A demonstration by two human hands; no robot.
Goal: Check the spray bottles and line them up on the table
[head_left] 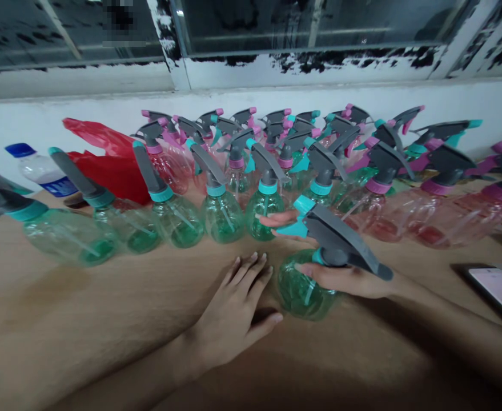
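Note:
My right hand (353, 279) is around the neck of a green spray bottle (304, 291) with a grey and turquoise trigger head. Its thumb lies across the near side and some fingers stretch out behind the trigger. Flat on the table, with fingers extended, my left hand (242, 302) rests just left of that bottle and holds nothing. Behind both hands stands a row of green spray bottles, among them one with a turquoise collar (265, 211) close to my right fingertips. Pink spray bottles (388, 220) continue the row to the right.
More spray bottles with pink or turquoise triggers crowd the back, near the white wall (233, 97). A red plastic bag (113, 171) and a blue-capped water bottle (40, 171) are at back left. A phone-like device (499, 291) lies on the wooden table (117, 319) at right.

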